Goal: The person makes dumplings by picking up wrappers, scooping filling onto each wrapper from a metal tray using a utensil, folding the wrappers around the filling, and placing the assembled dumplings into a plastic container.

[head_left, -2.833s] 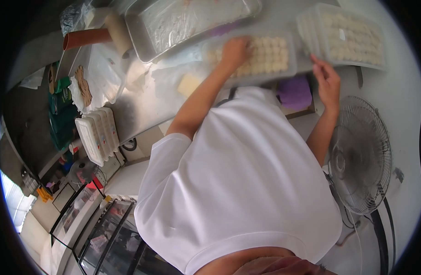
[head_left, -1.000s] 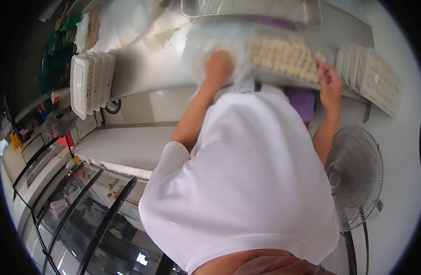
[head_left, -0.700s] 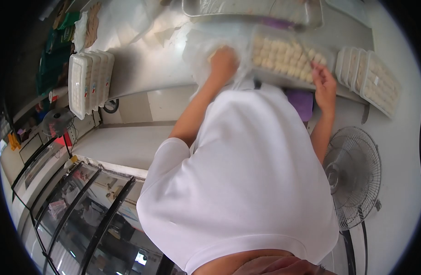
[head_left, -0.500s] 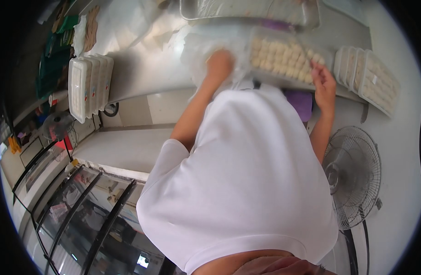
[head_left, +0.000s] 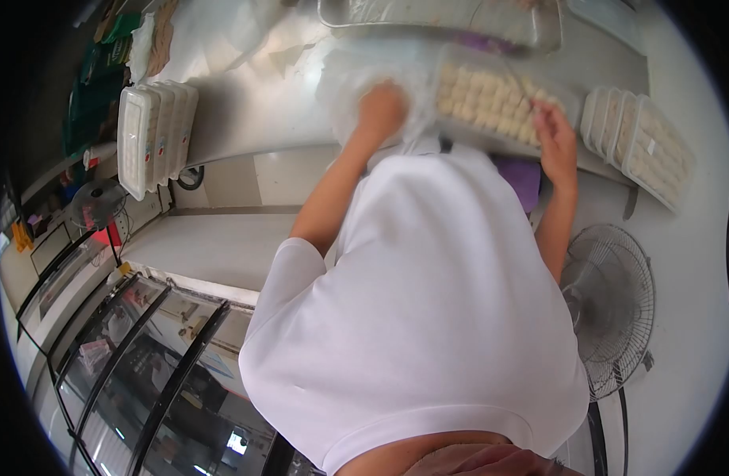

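My left hand (head_left: 382, 109) is over a crumpled clear plastic bag (head_left: 340, 87) on the metal counter. Motion blurs it and its fingers are hidden, so I cannot make out whether it grips anything. My right hand (head_left: 556, 133) is closed at the right end of a clear plastic tray (head_left: 445, 119). Its fingers pinch a thin stick-like tool (head_left: 520, 86) that slants over the tray. Rows of small round pale dumplings (head_left: 483, 99) fill the tray, which lies to the right of the bag.
Stacked lidded trays (head_left: 646, 147) stand at the counter's right end, more filled containers (head_left: 154, 135) at its left. A large shallow metal tray (head_left: 428, 12) lies at the back. A standing fan (head_left: 610, 309) is at my right. A purple item (head_left: 519, 181) hangs under the counter edge.
My right hand has shifted slightly left along the tray with the stick-like tool. My left hand stays over the bag, still blurred. The whole view has tilted slightly.
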Motion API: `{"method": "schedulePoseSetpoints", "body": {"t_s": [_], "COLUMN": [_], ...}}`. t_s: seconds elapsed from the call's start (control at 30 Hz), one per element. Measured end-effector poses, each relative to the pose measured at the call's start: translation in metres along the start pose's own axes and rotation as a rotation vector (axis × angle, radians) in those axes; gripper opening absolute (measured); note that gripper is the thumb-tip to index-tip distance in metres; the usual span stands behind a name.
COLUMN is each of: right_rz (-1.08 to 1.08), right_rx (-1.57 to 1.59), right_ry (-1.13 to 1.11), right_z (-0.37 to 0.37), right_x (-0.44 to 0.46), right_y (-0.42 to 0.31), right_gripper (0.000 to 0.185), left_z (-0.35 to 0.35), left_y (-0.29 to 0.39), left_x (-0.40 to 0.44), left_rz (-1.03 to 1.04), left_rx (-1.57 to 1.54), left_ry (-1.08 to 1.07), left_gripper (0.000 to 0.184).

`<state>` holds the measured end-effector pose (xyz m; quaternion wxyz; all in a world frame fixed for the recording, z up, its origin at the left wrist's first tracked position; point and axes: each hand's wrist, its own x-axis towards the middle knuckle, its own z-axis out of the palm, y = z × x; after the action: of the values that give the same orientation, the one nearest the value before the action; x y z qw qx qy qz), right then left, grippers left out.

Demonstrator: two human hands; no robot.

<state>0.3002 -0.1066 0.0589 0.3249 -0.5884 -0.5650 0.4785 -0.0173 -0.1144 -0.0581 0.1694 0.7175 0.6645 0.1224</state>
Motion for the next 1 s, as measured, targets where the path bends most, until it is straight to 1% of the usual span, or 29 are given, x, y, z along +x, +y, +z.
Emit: {"method": "schedulePoseSetpoints", "body": {"t_s": [0.07, 0.1, 0.17, 0.3, 0.37, 0.4, 0.47, 0.5, 0.57, 0.6, 0.67, 0.7, 0.77, 0.8, 0.87, 0.9, 0.93, 0.97, 1.0], "right_rz": [0.007, 0.008, -0.053, -0.012, -0.026, -0.024, 0.014, 0.010, -0.044, -0.053, -0.160, -0.168, -0.306, -0.312, -0.355, -0.363, -0.370, -0.377, -0.385], "right_rx": [-0.024, -0.023, -0.003, -0.028, -0.084, -0.083, -0.064, -0.065, -0.253, -0.260, -0.454, -0.460, -0.767, -0.771, -0.883, -0.887, -0.921, -0.954, -0.956], "right_ry": [0.001, 0.000, 0.021, -0.001, -0.014, -0.014, -0.013, -0.015, -0.049, -0.038, -0.012, 0.000, 0.064, 0.070, 0.150, 0.154, 0.149, 0.142, 0.141], "right_z": [0.000, 0.001, 0.002, -0.001, -0.001, 0.001, 0.005, 0.007, 0.006, 0.004, -0.001, -0.005, -0.011, -0.010, -0.004, 0.000, 0.007, 0.014, 0.019], "right_x": [0.001, 0.002, 0.004, 0.008, 0.009, 0.010, 0.012, 0.016, 0.027, 0.036, 0.058, 0.075, 0.113, 0.131, 0.168, 0.186, 0.204, 0.223, 0.252], "right_y": [-0.001, 0.002, 0.009, 0.004, 0.002, 0.002, 0.000, -0.001, -0.006, -0.009, -0.012, -0.010, -0.003, -0.004, -0.007, -0.010, -0.011, -0.011, 0.003], "right_gripper": [0.026, 0.026, 0.027, 0.026, 0.026, 0.026, 0.029, 0.029, 0.028, 0.028, 0.026, 0.026, 0.032, 0.032, 0.034, 0.034, 0.032, 0.031, 0.031], "left_z": [-0.006, -0.006, -0.004, -0.007, -0.018, -0.028, -0.048, -0.048, -0.042, -0.047, -0.063, -0.072, -0.084, -0.078, -0.063, -0.064, -0.065, -0.067, -0.060], "left_y": [-0.005, -0.010, -0.019, -0.036, -0.048, -0.052, -0.059, -0.067, -0.080, -0.078, -0.065, -0.055, -0.036, -0.037, -0.043, -0.036, -0.024, -0.016, -0.020], "left_x": [0.002, 0.002, 0.001, 0.003, 0.007, 0.009, 0.011, 0.007, 0.004, 0.008, 0.010, 0.013, 0.019, 0.020, 0.022, 0.025, 0.026, 0.027, 0.028], "left_rz": [-0.088, -0.088, -0.076, -0.047, -0.075, -0.076, -0.264, -0.264, -0.359, -0.344, -0.429, -0.413, -0.488, -0.479, -0.538, -0.529, -0.475, -0.425, -0.473], "left_rx": [-0.063, -0.063, -0.181, -0.256, -0.583, -0.582, -0.790, -0.791, -1.297, -1.303, -1.613, -1.618, -1.775, -1.778, -1.877, -1.882, -1.705, -1.526, -1.415], "left_ry": [-0.138, -0.138, -0.121, -0.108, -0.025, -0.028, -0.170, -0.165, 0.054, 0.057, 0.109, 0.108, 0.128, 0.129, 0.092, 0.097, 0.128, 0.159, 0.157], "left_gripper": [0.018, 0.018, 0.018, 0.016, 0.013, 0.013, 0.015, 0.015, 0.022, 0.022, 0.027, 0.027, 0.030, 0.030, 0.022, 0.022, 0.020, 0.023, 0.025]}}
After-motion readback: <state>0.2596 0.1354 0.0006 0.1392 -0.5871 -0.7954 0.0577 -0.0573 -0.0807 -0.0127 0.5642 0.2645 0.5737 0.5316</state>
